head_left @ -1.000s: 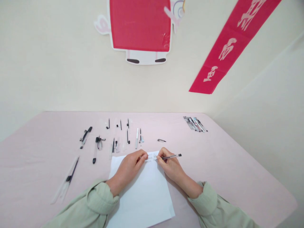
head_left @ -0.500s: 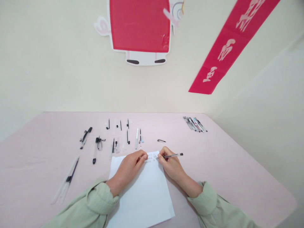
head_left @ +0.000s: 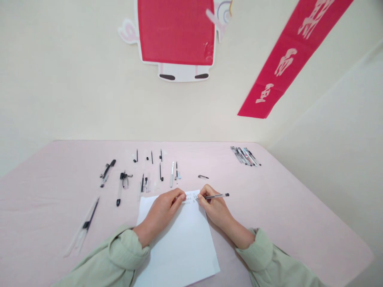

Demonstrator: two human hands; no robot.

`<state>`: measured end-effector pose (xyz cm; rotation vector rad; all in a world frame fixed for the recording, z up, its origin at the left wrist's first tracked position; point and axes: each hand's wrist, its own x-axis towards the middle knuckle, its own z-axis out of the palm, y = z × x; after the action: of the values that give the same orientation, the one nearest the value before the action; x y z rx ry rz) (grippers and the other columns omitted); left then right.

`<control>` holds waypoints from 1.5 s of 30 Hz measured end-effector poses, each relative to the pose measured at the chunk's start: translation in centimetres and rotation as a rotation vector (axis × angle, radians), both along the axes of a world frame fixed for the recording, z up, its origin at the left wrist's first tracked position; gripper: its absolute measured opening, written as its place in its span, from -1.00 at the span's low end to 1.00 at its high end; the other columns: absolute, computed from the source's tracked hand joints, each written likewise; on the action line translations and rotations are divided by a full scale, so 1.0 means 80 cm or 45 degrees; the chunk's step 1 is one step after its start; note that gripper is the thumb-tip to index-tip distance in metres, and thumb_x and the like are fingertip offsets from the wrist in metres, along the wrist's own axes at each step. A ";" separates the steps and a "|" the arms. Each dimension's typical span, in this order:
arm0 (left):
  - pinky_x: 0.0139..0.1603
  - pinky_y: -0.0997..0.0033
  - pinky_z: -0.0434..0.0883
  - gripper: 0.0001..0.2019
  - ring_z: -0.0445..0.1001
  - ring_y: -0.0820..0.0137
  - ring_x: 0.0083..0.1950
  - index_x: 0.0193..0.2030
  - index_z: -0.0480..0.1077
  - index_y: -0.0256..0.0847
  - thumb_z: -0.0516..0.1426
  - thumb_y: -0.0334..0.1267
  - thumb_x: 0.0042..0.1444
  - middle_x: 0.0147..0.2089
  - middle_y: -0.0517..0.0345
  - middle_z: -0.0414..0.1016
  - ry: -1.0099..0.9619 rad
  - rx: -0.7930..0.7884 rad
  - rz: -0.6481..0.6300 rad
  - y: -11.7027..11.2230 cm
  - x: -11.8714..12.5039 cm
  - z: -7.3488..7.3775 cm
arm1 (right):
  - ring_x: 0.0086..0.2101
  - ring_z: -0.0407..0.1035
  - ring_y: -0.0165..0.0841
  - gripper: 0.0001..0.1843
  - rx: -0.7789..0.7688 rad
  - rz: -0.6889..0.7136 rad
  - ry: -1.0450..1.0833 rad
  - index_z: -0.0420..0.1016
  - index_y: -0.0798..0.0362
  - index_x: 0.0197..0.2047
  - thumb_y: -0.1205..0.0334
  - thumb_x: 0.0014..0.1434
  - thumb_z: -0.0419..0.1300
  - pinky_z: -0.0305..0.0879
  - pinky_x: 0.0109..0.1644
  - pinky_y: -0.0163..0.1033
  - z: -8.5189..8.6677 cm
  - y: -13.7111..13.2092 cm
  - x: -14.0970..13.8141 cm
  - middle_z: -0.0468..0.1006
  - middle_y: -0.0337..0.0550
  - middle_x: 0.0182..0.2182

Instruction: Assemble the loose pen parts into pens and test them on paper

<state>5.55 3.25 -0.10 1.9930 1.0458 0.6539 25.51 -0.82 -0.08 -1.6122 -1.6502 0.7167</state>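
Observation:
My right hand (head_left: 216, 205) is closed around a clear-barrelled gel pen (head_left: 217, 196), whose black rear end points right. Its writing end is at the upper right of a white sheet of paper (head_left: 184, 247), near a few short lines of handwriting. On the sheet's upper left part rests my left hand (head_left: 164, 205), fingers curled together and thumb against them, with nothing visible in it. Its fingertips are partly hidden. Just beyond the hands lies a pen cap (head_left: 203, 176) with a dark clip.
Taken-apart pens lie at the left: a clear barrel with a dark refill (head_left: 89, 221), a pen with a black cap (head_left: 119, 191), and several small refills and caps (head_left: 160, 172). A bundle of pens (head_left: 245, 156) lies far right. A wall stands behind the pink-covered table (head_left: 284, 215).
My right hand and the pen have shifted very slightly to the left over the writing. My left hand stays in place on the sheet.

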 end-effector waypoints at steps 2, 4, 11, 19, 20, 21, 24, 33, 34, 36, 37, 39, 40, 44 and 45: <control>-0.26 0.43 0.25 -0.71 0.40 0.35 -0.33 -0.27 0.41 -0.15 -0.07 -0.12 0.27 -0.36 0.18 0.47 -0.003 -0.002 -0.003 0.000 0.000 0.001 | -0.47 0.22 -0.40 -0.86 0.003 0.005 -0.024 0.25 0.01 -0.44 0.25 0.16 0.07 0.07 -0.36 -0.31 0.000 0.000 0.000 0.28 -0.34 -0.55; -0.27 0.43 0.25 -0.72 0.40 0.35 -0.33 -0.27 0.41 -0.15 -0.07 -0.13 0.28 -0.36 0.19 0.47 -0.005 -0.005 -0.005 0.000 0.000 0.001 | -0.48 0.21 -0.39 -0.86 -0.004 0.009 -0.037 0.25 0.00 -0.45 0.26 0.15 0.07 0.06 -0.36 -0.30 0.001 0.000 0.000 0.28 -0.34 -0.56; -0.29 0.43 0.25 -0.71 0.39 0.35 -0.35 -0.28 0.42 -0.16 -0.07 -0.13 0.27 -0.38 0.18 0.47 0.004 0.012 0.007 0.001 0.000 0.000 | -0.49 0.20 -0.40 -0.86 0.001 0.010 -0.011 0.25 0.00 -0.46 0.26 0.15 0.07 0.06 -0.36 -0.31 0.002 0.000 0.001 0.28 -0.34 -0.57; -0.29 0.44 0.26 -0.70 0.40 0.36 -0.34 -0.28 0.42 -0.16 -0.07 -0.12 0.27 -0.37 0.18 0.47 0.007 0.029 0.008 0.000 0.000 0.001 | -0.50 0.21 -0.41 -0.85 -0.003 0.018 -0.037 0.25 0.01 -0.47 0.28 0.14 0.07 0.05 -0.38 -0.31 0.002 0.000 0.000 0.28 -0.35 -0.58; -0.28 0.44 0.26 -0.71 0.41 0.36 -0.34 -0.28 0.42 -0.16 -0.07 -0.13 0.27 -0.37 0.19 0.47 0.005 0.027 0.006 0.000 0.000 0.001 | -0.50 0.21 -0.41 -0.85 -0.004 0.016 -0.033 0.25 0.01 -0.47 0.28 0.14 0.07 0.05 -0.38 -0.32 0.002 0.000 -0.001 0.28 -0.35 -0.58; -0.28 0.44 0.26 -0.71 0.41 0.36 -0.34 -0.28 0.42 -0.16 -0.07 -0.13 0.27 -0.37 0.19 0.47 0.005 0.023 0.006 0.000 0.000 0.001 | -0.49 0.22 -0.41 -0.85 -0.005 0.012 -0.025 0.25 0.01 -0.48 0.28 0.13 0.08 0.06 -0.38 -0.32 0.002 0.000 -0.001 0.29 -0.35 -0.58; -0.28 0.44 0.25 -0.71 0.40 0.35 -0.34 -0.28 0.41 -0.16 -0.07 -0.13 0.28 -0.37 0.19 0.47 0.014 0.017 0.011 0.001 0.000 0.001 | -0.49 0.22 -0.41 -0.86 -0.004 -0.004 -0.003 0.26 0.01 -0.47 0.28 0.13 0.08 0.07 -0.39 -0.32 0.003 0.000 -0.001 0.30 -0.35 -0.57; -0.27 0.43 0.27 -0.71 0.41 0.34 -0.33 -0.28 0.42 -0.16 -0.07 -0.13 0.27 -0.35 0.16 0.49 0.009 0.024 0.008 0.000 -0.001 0.000 | -0.50 0.20 -0.40 -0.85 0.037 0.003 0.002 0.24 0.00 -0.47 0.27 0.14 0.06 0.06 -0.40 -0.32 0.003 0.000 0.001 0.28 -0.35 -0.57; -0.27 0.43 0.26 -0.71 0.41 0.35 -0.33 -0.28 0.42 -0.16 -0.07 -0.13 0.27 -0.35 0.16 0.49 0.007 0.024 0.008 0.000 -0.001 0.000 | -0.50 0.20 -0.41 -0.85 0.036 0.004 -0.008 0.24 0.00 -0.48 0.28 0.13 0.06 0.06 -0.40 -0.32 0.002 0.000 0.001 0.28 -0.35 -0.58; -0.28 0.43 0.26 -0.71 0.40 0.35 -0.34 -0.28 0.42 -0.16 -0.07 -0.12 0.27 -0.36 0.16 0.49 0.008 0.018 0.009 0.000 -0.001 0.001 | -0.51 0.19 -0.41 -0.85 0.021 0.004 -0.024 0.22 0.00 -0.48 0.29 0.12 0.06 0.05 -0.40 -0.32 0.003 0.000 0.000 0.26 -0.36 -0.59; -0.28 0.43 0.26 -0.71 0.40 0.35 -0.34 -0.28 0.41 -0.16 -0.07 -0.12 0.27 -0.36 0.17 0.48 0.010 0.013 0.008 0.000 -0.001 0.001 | -0.51 0.19 -0.41 -0.85 0.011 0.003 -0.024 0.22 0.00 -0.48 0.30 0.12 0.06 0.05 -0.40 -0.32 0.003 0.000 0.000 0.26 -0.36 -0.59; -0.28 0.43 0.25 -0.70 0.40 0.35 -0.34 -0.28 0.41 -0.16 -0.08 -0.12 0.27 -0.36 0.17 0.48 0.010 0.004 0.003 0.001 -0.001 0.001 | -0.50 0.20 -0.40 -0.85 -0.002 -0.001 -0.011 0.22 0.00 -0.48 0.29 0.13 0.05 0.06 -0.39 -0.32 0.004 0.000 0.000 0.27 -0.35 -0.57; -0.27 0.42 0.25 -0.71 0.40 0.35 -0.33 -0.28 0.41 -0.16 -0.08 -0.12 0.28 -0.36 0.17 0.48 0.008 0.003 0.001 0.001 -0.001 0.001 | -0.49 0.20 -0.40 -0.85 -0.003 -0.004 -0.005 0.23 0.00 -0.47 0.29 0.13 0.05 0.06 -0.39 -0.31 0.004 0.000 -0.001 0.27 -0.34 -0.57; -0.26 0.42 0.26 -0.71 0.40 0.34 -0.32 -0.27 0.40 -0.15 -0.08 -0.12 0.27 -0.35 0.16 0.47 -0.004 0.008 -0.008 0.001 -0.001 0.000 | -0.49 0.21 -0.39 -0.85 0.014 -0.007 -0.009 0.22 0.00 -0.48 0.29 0.12 0.05 0.07 -0.38 -0.31 0.005 0.001 -0.001 0.28 -0.34 -0.57; -0.26 0.41 0.26 -0.71 0.40 0.34 -0.32 -0.27 0.40 -0.16 -0.09 -0.12 0.27 -0.35 0.16 0.48 -0.001 0.007 -0.009 0.001 -0.001 -0.001 | -0.49 0.21 -0.39 -0.85 0.017 -0.009 -0.013 0.22 0.00 -0.48 0.29 0.12 0.05 0.07 -0.38 -0.31 0.005 0.001 -0.001 0.28 -0.34 -0.57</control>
<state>5.50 3.29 -0.16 1.9998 1.0370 0.6545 25.42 -0.77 0.35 -1.6134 -1.6524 0.6937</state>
